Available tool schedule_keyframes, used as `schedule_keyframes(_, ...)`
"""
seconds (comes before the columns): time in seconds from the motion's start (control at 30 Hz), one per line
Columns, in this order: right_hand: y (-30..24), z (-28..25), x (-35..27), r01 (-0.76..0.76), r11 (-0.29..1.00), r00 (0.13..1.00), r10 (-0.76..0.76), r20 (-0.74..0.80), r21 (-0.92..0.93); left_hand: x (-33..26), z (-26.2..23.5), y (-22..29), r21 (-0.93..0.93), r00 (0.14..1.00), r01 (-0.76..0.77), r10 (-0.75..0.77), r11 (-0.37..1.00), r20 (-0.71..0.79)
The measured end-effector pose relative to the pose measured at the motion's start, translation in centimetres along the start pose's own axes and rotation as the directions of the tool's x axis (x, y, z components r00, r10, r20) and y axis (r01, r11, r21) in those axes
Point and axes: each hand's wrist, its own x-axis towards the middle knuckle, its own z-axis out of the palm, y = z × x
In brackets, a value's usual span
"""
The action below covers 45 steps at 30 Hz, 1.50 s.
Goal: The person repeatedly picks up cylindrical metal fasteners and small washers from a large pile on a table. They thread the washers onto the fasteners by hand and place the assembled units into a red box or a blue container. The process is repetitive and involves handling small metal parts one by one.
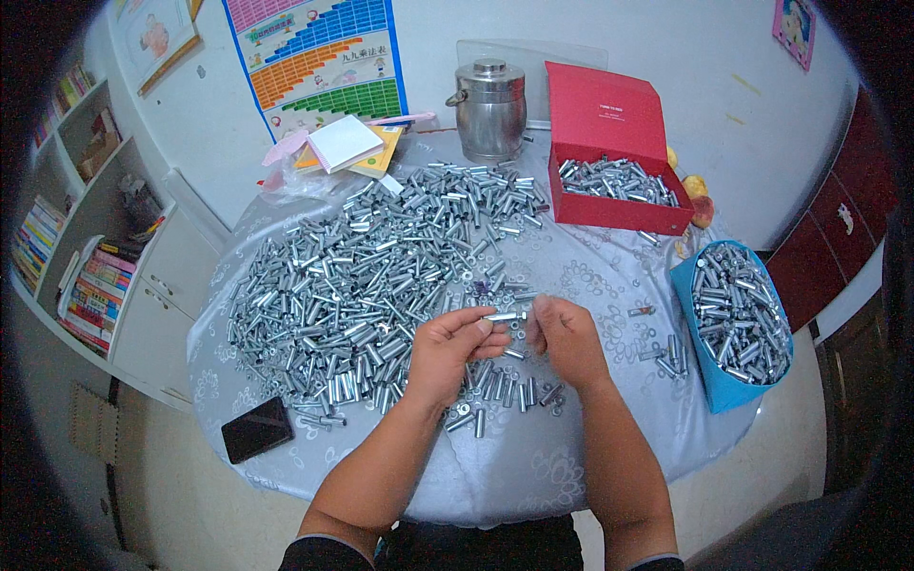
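Observation:
My left hand [451, 350] pinches a silver expansion bolt [506, 317] between thumb and fingers, lying level above the table. Close to the bolt's right end is my right hand [567, 335], thumb and fingers curled together and slightly blurred; anything inside that grip is hidden. A wide heap of loose metal sleeves and bolts [324, 295] spreads beyond and to the left of both hands. Under the hands, several short sleeves [505, 390] and washers lie on the silvery patterned tablecloth [533, 476].
At the right stands a blue container [712, 373] full of bolts. A red box [609, 211] with its lid raised holds more at the back. A metal pot [490, 114], notepads [345, 145] and fruit [702, 211] sit along the far edge. A black phone [257, 431] lies front left.

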Motion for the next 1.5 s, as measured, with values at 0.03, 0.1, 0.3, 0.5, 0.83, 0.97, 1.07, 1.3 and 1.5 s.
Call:
schedule_keyframes(0.03,-0.1,0.2,0.0,0.046,0.998,0.999,-0.046,-0.002,0.041,0.0,0.1,0.0,0.000,1.000,0.000,0.000,1.000,0.004)
schedule_keyframes(0.1,-0.2,0.8,0.0,0.138,0.983,0.990,-0.137,-0.013,0.123,0.0,0.3,0.1,0.000,1.000,0.004,-0.004,1.000,0.004)
schedule_keyframes(0.3,-1.1,1.1,-0.1,0.035,0.997,0.994,-0.028,-0.102,0.073,0.0,0.1,-0.1,-0.002,1.000,0.005,-0.005,1.000,-0.008)
schedule_keyframes(0.5,0.2,-0.1,0.1,-0.031,0.999,0.999,0.032,0.035,-0.009,0.0,0.0,-0.1,-0.002,1.000,-0.007,0.007,1.000,-0.007)
schedule_keyframes(0.83,-0.2,1.3,0.0,0.166,0.986,0.984,-0.167,-0.059,-0.023,-0.1,0.2,0.1,0.003,1.000,-0.007,0.007,1.000,-0.005)
schedule_keyframes(0.97,0.5,0.1,0.2,0.061,0.992,0.998,-0.060,0.013,-0.112,-0.1,0.0,-0.5,0.014,0.999,-0.020,0.019,1.000,0.040)
schedule_keyframes(1.07,0.6,0.5,0.2,0.095,0.995,0.995,-0.095,0.011,0.037,-0.3,0.5,-0.5,0.028,0.999,-0.031,0.029,0.999,0.043)
schedule_keyframes(1.3,-0.6,-0.6,-2.4,0.019,0.991,0.999,-0.015,-0.031,0.130,-1.6,2.1,-1.1,0.199,0.981,-0.159,0.132,0.967,0.144)
schedule_keyframes(1.5,-0.2,-3.5,-7.1,0.043,0.990,0.993,-0.029,-0.111,0.133,-2.6,4.9,-1.6,0.136,0.960,-0.095,0.054,0.986,0.275)
